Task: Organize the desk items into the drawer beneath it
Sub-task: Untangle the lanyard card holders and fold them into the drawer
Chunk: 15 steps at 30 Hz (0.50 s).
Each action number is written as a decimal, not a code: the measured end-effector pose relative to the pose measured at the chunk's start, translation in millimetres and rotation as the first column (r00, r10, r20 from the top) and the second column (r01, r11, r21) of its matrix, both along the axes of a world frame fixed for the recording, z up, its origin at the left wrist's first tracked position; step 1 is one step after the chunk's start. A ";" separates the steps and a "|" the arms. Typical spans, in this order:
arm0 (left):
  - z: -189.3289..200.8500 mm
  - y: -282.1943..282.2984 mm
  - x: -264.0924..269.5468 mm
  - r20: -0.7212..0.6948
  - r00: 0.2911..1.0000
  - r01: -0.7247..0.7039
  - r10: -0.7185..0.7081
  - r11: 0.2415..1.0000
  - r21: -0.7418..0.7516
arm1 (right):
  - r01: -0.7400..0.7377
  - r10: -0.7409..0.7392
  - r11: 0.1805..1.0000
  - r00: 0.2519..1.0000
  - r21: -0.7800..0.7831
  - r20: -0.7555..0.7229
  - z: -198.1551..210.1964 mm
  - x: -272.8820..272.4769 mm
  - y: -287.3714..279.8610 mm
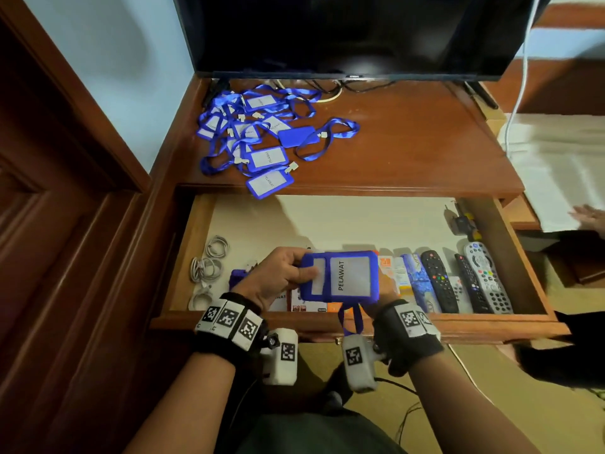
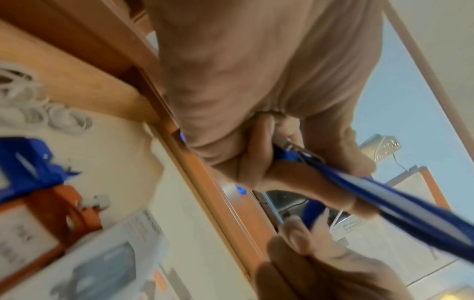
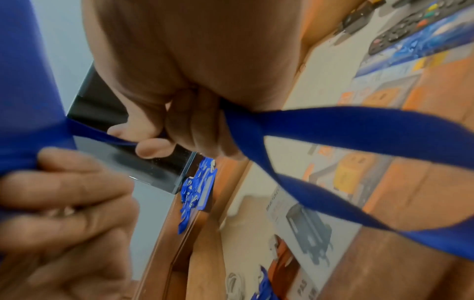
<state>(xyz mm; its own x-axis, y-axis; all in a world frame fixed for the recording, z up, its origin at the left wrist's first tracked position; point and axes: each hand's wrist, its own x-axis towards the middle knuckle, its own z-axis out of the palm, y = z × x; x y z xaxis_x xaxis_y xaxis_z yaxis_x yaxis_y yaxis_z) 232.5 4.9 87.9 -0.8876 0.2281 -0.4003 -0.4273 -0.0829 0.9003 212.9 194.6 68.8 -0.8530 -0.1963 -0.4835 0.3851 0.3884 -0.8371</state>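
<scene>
Head view: our left hand (image 1: pixel 278 276) and right hand (image 1: pixel 381 298) pinch a blue badge holder (image 1: pixel 340 276) over the open drawer (image 1: pixel 360 221), below the wooden table (image 1: pixel 409 142).

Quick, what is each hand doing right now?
Left hand: grips the blue plastic badge holder.
Right hand: grips the same holder's other end.
</scene>
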 end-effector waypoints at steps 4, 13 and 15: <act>-6.6 13.9 3.8 -0.014 0.981 -0.193 0.195 0.979 0.069 | 0.062 -0.074 0.995 0.985 -0.080 -0.159 3.5 8.1 -18.5; 2.1 16.7 8.4 0.063 0.865 -0.495 0.497 0.868 -0.042 | 0.034 -0.067 0.949 0.993 -0.312 -0.093 6.8 19.8 -41.2; -1.6 14.0 9.9 0.074 0.835 -0.535 0.546 0.836 -0.123 | 0.014 -0.042 0.962 0.994 -0.273 -0.097 6.4 22.1 -47.2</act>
<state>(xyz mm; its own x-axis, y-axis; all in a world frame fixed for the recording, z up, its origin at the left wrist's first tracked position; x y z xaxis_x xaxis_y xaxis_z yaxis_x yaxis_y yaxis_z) 242.4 18.9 86.3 -0.8112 -0.3188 -0.4903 -0.4288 -0.2458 0.8693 235.0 147.3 75.2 -0.9017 -0.2835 -0.3264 0.3008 0.1311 -0.9446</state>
